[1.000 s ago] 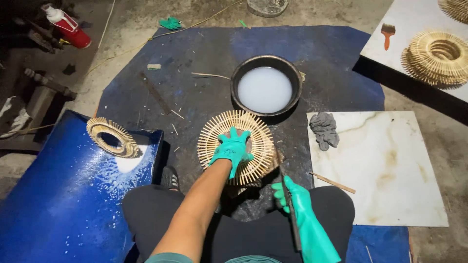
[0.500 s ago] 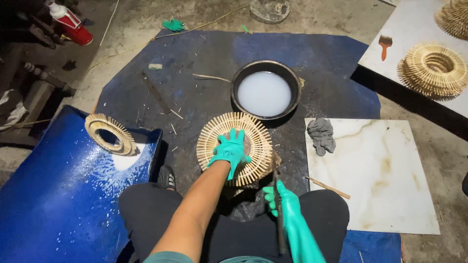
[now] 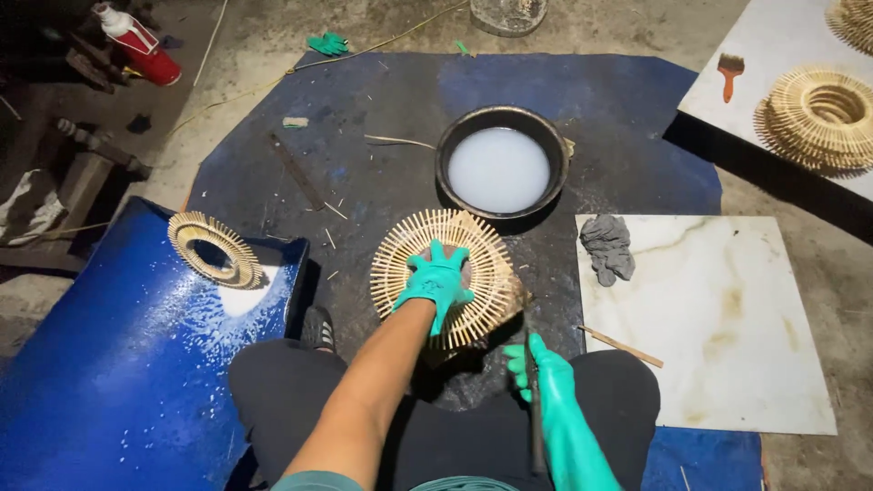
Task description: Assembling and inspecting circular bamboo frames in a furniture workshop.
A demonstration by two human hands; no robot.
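Observation:
My left hand [image 3: 435, 282], in a green rubber glove, presses flat on the middle of a round ring of radiating bamboo sticks [image 3: 397, 264] that lies on the dark mat [image 3: 364, 155] in front of my knees. My right hand [image 3: 544, 382], also gloved in green, grips a thin dark stick-like tool [image 3: 534, 427] that points down along my forearm, just below and right of the ring. A black basin of milky white liquid [image 3: 498, 168] stands right behind the ring.
A second bamboo ring [image 3: 215, 249] rests on a blue sheet [image 3: 118, 364] at left. A pale marbled slab [image 3: 718, 309] with a grey rag [image 3: 607, 247] lies at right. Farther right, a white board [image 3: 782, 55] carries stacked rings [image 3: 818, 109] and an orange brush [image 3: 729, 71].
My right hand with the tool has drawn slightly left, closer to the ring's lower right edge. My left hand stays pressed on the ring's centre.

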